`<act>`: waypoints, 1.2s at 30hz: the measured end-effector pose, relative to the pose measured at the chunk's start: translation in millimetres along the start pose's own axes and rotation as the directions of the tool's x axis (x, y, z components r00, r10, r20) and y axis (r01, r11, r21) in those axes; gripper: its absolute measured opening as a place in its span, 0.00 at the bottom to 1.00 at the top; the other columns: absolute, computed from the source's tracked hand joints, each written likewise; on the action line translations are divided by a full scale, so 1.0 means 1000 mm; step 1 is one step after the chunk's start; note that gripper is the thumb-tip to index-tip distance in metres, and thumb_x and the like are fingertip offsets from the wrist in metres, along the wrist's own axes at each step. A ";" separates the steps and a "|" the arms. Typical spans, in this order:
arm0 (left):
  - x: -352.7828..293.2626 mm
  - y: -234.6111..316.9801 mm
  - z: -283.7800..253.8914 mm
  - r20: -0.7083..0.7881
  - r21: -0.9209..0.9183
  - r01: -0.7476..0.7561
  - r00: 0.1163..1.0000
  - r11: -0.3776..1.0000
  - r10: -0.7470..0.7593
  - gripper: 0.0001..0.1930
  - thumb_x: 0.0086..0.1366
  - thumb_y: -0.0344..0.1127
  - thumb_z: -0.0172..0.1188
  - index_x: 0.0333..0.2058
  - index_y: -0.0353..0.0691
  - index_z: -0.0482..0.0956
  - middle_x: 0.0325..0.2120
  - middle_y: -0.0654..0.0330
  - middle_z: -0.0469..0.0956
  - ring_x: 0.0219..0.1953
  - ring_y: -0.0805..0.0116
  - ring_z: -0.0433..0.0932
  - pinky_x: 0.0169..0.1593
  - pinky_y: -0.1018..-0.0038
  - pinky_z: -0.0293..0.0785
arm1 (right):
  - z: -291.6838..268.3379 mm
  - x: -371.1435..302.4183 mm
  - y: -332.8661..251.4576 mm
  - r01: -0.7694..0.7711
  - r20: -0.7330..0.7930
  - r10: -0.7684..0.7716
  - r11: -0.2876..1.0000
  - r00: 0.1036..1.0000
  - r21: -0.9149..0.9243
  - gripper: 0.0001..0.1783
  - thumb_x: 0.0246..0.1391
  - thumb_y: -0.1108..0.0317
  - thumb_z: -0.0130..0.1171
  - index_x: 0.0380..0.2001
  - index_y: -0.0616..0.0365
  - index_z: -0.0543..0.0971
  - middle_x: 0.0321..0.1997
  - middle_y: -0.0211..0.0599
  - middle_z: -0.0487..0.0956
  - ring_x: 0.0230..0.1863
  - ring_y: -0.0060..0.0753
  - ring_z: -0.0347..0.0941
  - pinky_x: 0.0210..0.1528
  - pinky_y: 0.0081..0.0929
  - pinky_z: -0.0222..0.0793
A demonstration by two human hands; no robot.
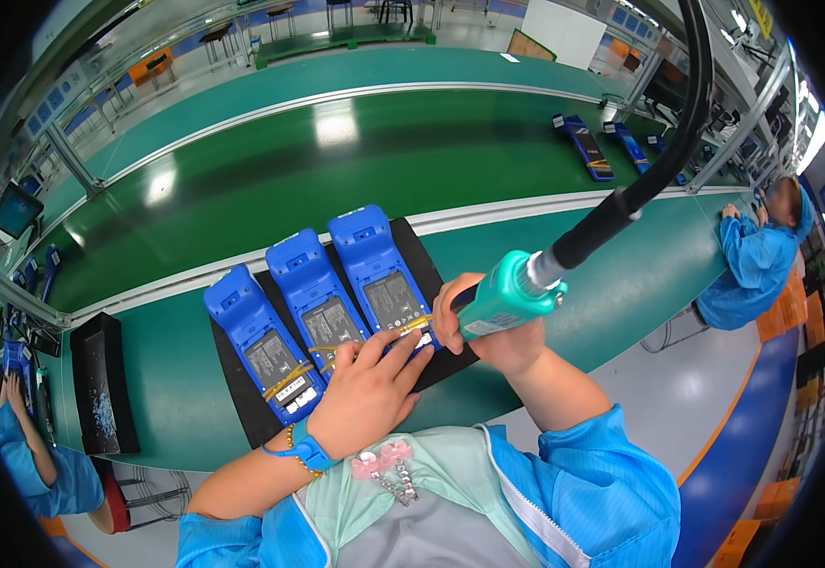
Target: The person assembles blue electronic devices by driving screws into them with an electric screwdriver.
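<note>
**A:** so what colours are we looking at here?

**B:** three bright blue handsets (323,308) with grey-black label panels and yellow bands, on a black mat (242,402). Green bench (611,284), darker glossy green belt (356,156).

**A:** and the tool?

**B:** teal driver (507,293), black hose (663,156). Left hand (365,393) has a blue wrist strap (299,450) plus gold beads. Light blue coat (592,492), mint top with pink bow.

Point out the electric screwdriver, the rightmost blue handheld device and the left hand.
electric screwdriver (505,295), head view, teal body.
rightmost blue handheld device (367,242), head view, upper casing.
left hand (367,390), head view, back of hand.
</note>
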State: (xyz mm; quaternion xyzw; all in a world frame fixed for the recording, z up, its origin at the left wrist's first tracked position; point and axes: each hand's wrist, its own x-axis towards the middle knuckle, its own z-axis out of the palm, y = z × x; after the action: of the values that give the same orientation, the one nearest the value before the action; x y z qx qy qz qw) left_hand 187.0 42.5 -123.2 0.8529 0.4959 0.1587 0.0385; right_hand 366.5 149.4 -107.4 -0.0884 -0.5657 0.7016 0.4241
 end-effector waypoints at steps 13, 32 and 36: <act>-0.011 -0.001 -0.001 -0.029 -0.069 -0.005 1.000 0.998 0.003 0.28 0.55 0.41 0.68 0.56 0.42 0.77 0.59 0.56 0.70 0.61 0.57 0.65 0.57 0.61 0.62 | 0.011 0.000 -0.011 0.070 0.057 -0.070 0.998 0.996 0.008 0.49 0.53 0.17 0.37 0.33 0.62 0.72 0.27 0.38 0.74 0.24 0.31 0.70 0.30 0.30 0.67; -0.040 -0.016 0.000 -0.139 -0.117 0.038 0.989 0.992 -0.054 0.22 0.55 0.40 0.68 0.50 0.45 0.82 0.52 0.61 0.75 0.59 0.62 0.67 0.57 0.62 0.61 | 0.041 0.008 0.020 -0.001 0.108 0.002 1.000 0.994 -0.002 0.51 0.47 0.14 0.37 0.30 0.60 0.72 0.25 0.38 0.73 0.24 0.32 0.70 0.29 0.30 0.67; -0.040 -0.017 0.002 -0.140 -0.124 0.036 0.989 0.992 -0.054 0.22 0.55 0.40 0.68 0.50 0.45 0.83 0.52 0.61 0.74 0.59 0.63 0.67 0.57 0.62 0.61 | 0.041 0.009 0.020 -0.002 0.130 0.006 1.000 0.992 -0.026 0.51 0.48 0.14 0.38 0.29 0.60 0.72 0.25 0.38 0.73 0.24 0.32 0.70 0.28 0.29 0.66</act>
State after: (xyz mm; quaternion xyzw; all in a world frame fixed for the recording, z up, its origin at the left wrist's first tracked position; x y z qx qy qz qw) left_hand 155.1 16.6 -137.9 0.8239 0.5061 0.2484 0.0579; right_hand 326.2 126.5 -107.5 -0.0492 -0.6011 0.6992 0.3839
